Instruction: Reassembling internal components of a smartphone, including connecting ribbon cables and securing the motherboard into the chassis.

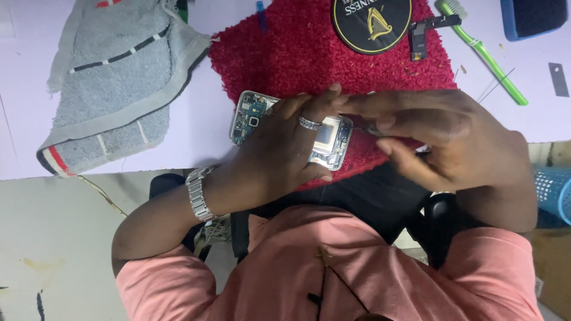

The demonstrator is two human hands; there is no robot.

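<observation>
The left hand (285,148) lies half-closed over the opened phone (262,116) on the red mat's (285,53) near edge; the right hand (440,139) pinches a thin tool (372,128). The phone looks light, stiff and fragile; better to grip its side edges.

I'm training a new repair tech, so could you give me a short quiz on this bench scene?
1. True or false: the left hand is clear of the opened phone.
2. Which hand wears the ring? A) left hand B) right hand
3. Fill in: the toothbrush beside the red mat is ____.
Key: 1 false, it rests on the phone; 2 A; 3 green.
</observation>
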